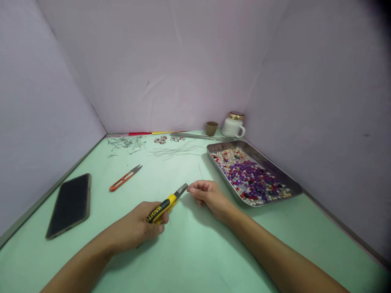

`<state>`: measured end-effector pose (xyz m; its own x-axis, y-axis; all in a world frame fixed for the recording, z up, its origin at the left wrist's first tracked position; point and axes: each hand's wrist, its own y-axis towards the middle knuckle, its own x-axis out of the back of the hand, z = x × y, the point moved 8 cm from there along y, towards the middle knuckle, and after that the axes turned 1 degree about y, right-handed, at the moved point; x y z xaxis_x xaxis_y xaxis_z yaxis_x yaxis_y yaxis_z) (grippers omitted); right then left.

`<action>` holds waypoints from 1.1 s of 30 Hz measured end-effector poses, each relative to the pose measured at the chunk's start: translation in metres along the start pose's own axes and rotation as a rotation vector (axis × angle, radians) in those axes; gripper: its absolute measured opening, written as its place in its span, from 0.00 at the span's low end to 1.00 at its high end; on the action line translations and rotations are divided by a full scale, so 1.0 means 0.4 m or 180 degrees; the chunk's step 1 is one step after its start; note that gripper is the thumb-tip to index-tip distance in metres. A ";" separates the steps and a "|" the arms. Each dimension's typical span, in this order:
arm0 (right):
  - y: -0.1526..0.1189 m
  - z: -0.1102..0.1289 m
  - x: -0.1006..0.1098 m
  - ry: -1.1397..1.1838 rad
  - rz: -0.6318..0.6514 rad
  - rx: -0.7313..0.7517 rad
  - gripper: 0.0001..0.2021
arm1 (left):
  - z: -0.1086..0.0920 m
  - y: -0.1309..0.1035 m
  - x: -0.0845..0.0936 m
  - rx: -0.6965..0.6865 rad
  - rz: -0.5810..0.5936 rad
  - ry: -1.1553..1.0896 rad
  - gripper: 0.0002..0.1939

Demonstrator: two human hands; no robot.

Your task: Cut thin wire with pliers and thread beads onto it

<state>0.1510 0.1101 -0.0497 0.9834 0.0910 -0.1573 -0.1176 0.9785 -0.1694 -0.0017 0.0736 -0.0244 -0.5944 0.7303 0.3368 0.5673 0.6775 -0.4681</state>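
Phone (69, 206) lies left of the left hand (140, 224), orange snips (125, 178) beyond it. That hand is wrapped round yellow-black pliers (165, 208), tip just beside the right hand (210, 197), whose thumb and finger are pinched together, on what is too small to tell. A slip there could nip skin. Tray (279, 175) close right of it: a sideways knock could scatter beads (253, 179).

Single head-worn view, facing forward and down, green tabletop (189, 256) near below, pale back wall (183, 81) farther off
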 end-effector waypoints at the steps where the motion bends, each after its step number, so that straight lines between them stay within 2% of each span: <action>1: 0.000 0.000 0.000 -0.0012 0.0006 0.0001 0.10 | -0.002 0.001 0.000 -0.0010 0.0002 0.0009 0.07; 18: -0.002 0.004 -0.008 -0.0131 0.0032 -0.0015 0.09 | 0.000 -0.001 0.001 0.0008 -0.0007 0.0083 0.07; 33: 0.004 -0.004 -0.007 -0.0268 0.0038 0.0078 0.12 | 0.009 0.002 0.003 -0.0070 -0.0011 -0.0009 0.07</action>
<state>0.1480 0.1111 -0.0510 0.9902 0.1168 -0.0765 -0.1269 0.9814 -0.1439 -0.0041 0.0748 -0.0271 -0.5981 0.7276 0.3359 0.5776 0.6819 -0.4487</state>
